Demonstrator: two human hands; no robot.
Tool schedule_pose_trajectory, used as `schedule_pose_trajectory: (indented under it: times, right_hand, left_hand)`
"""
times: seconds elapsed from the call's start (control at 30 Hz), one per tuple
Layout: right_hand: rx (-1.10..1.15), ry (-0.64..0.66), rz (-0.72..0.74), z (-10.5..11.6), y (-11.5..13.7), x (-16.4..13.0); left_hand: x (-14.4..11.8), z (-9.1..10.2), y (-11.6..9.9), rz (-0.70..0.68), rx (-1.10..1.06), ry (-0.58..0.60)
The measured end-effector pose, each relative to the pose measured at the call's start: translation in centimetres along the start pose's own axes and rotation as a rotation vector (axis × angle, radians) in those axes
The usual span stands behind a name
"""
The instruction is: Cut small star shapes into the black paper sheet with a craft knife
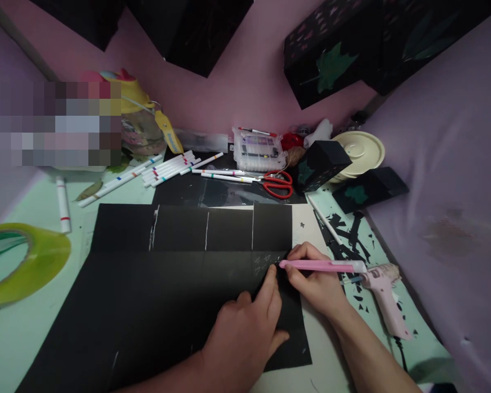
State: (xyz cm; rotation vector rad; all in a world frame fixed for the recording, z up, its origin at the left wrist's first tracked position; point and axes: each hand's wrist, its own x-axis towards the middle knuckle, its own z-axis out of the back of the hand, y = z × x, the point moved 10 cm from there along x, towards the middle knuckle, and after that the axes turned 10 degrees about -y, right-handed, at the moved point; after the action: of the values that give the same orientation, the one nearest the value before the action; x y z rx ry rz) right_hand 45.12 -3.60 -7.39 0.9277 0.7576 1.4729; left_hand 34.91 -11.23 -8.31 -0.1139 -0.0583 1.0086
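Observation:
A large sheet of black card (155, 289) with fold lines and slits lies across the table. My left hand (245, 333) presses flat on its right part, fingers spread. My right hand (315, 281) grips a pink craft knife (323, 266) like a pen, its tip touching the card near small cut-out shapes (265, 262) at the sheet's right edge. The two hands are almost touching.
Red scissors (278, 184), white markers (167, 169), a clear marker case (258, 149) and small black paper boxes (321, 164) lie at the back. A pink glue gun (382, 297) and black scraps sit right. A green tape roll (20, 262) is at the left.

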Motion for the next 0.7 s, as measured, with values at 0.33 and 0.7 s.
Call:
schedule_pose_trajectory:
  times: [0.33, 0.7]
  right_hand:
    - [-0.010, -0.015, 0.016, 0.12, 0.38, 0.08]
    - [0.001, -0.045, 0.011, 0.28, -0.04, 0.23]
  left_hand:
    - [0.03, -0.07, 0.04, 0.001, -0.006, 0.007]
    - [-0.01, 0.24, 0.01, 0.004, -0.005, -0.022]
